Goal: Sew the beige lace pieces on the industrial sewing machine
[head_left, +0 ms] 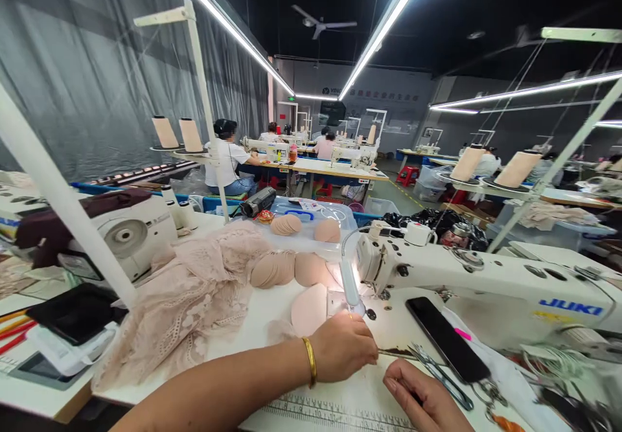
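Observation:
My left hand [345, 346], a gold bangle at its wrist, is by the needle end of a white sewing machine [437, 257]. Its fingers are bent down and closed, and whatever they may hold is hidden. Just beyond it lies a pale pink round pad [309, 309], beside the lit needle area. Nearer the front edge, my right hand [422, 393] has its fingers curled in toward the thumb. I cannot make out anything between them. Scissors [444, 377] lie just beyond my right hand, alongside a black phone [447, 338].
Beige lace fabric [194, 296] is heaped at the left, next to stacked beige round pads [273, 270]. A ruler strip [330, 412] runs along the front edge. Thread stands rise on both sides; a clear plastic box [335, 218] sits behind. Other people work at machines farther back.

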Available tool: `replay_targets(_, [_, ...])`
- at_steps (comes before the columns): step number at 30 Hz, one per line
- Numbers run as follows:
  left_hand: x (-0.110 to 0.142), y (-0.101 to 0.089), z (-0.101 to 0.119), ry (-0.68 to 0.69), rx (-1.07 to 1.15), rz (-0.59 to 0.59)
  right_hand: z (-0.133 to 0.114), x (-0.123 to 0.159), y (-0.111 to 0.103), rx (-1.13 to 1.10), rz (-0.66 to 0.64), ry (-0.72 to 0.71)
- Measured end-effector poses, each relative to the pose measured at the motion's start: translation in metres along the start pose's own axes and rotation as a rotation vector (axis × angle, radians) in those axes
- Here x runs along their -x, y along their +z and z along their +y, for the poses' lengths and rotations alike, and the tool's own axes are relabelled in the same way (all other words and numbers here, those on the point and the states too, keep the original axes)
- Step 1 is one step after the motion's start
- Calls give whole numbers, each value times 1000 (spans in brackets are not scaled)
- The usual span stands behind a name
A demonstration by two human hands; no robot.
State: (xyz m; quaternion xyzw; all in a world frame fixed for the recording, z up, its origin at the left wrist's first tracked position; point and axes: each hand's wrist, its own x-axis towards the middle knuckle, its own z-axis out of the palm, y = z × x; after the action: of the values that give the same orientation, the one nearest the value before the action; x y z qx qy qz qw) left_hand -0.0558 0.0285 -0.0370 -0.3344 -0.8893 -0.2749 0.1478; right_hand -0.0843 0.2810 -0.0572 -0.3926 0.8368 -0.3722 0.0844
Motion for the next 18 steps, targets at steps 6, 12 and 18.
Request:
replay_targets(6, [-4,3,-23,-147,44,23,51,16,-17,390,371,12])
replay_targets(12, [2,3,-25,-305,41,66,69,20,-29,482,400,51])
replay_targets(18, [0,4,-23,-355,25,69,7,2,-23,209,167,237])
